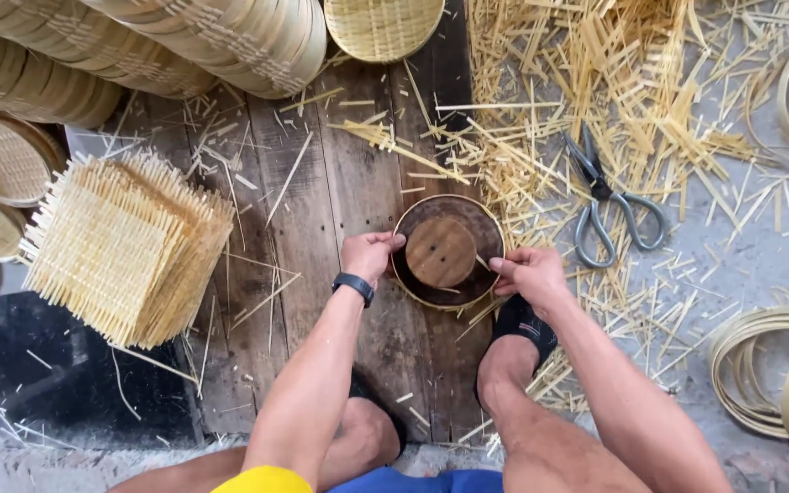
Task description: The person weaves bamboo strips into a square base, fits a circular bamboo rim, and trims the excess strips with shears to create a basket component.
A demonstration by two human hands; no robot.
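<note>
Both hands are gripping a round form [447, 251] on the floor: the left hand [369, 256] is curling over its left rim, the right hand [528, 272] is pinching its right rim. Scissors [609, 203] are lying just beyond the right hand; a stack of woven mats [125, 246] is sitting left of the left hand.

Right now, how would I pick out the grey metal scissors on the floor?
Start at the dark round wooden form with a bamboo rim that the left hand and right hand grip on the plank floor. Look right, onto the grey concrete: the grey metal scissors lie among pale bamboo offcuts, the only metal thing there.
</note>
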